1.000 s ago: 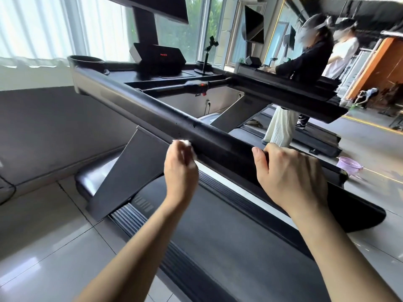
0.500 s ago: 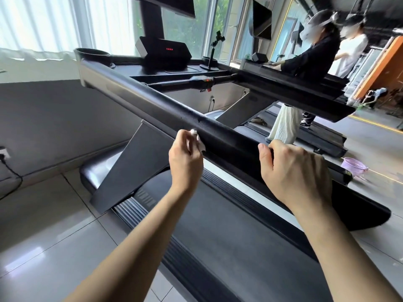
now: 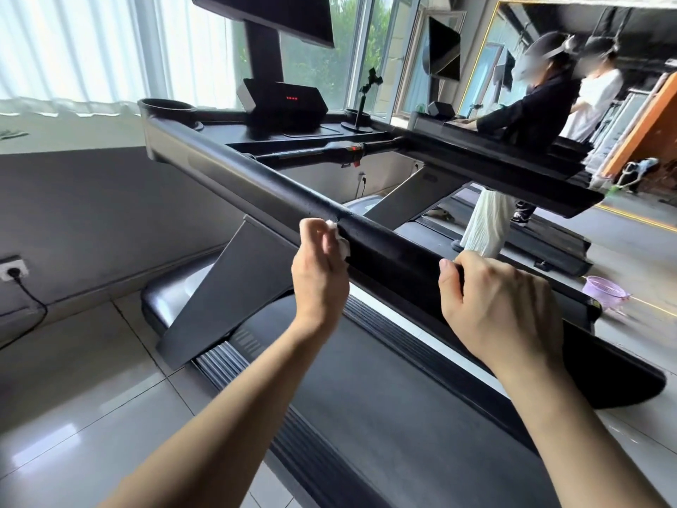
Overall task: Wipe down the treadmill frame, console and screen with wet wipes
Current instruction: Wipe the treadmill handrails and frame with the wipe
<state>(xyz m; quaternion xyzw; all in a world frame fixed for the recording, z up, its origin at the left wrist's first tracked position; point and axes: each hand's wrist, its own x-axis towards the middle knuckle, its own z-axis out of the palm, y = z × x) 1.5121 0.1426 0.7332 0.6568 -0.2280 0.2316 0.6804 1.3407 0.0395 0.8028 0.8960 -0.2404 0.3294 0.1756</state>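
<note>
A black treadmill fills the view, its long left handrail (image 3: 256,177) running from the cup holder at the back down toward me. My left hand (image 3: 320,273) pinches a small white wet wipe (image 3: 339,238) against the near side of that rail, about midway along. My right hand (image 3: 502,306) grips the same rail lower down, fingers curled over its top. Further back stand the console (image 3: 285,104) with red digits and the dark screen (image 3: 271,12) on its post.
A grey support strut (image 3: 227,287) slopes down to the belt deck (image 3: 384,416). A wall socket with a cable (image 3: 14,269) sits at left. Two people stand by a second treadmill at the right. A purple basin (image 3: 604,291) rests on the floor.
My left hand with the wipe has slid a little up the handrail toward the console. My right hand keeps its hold on the rail.
</note>
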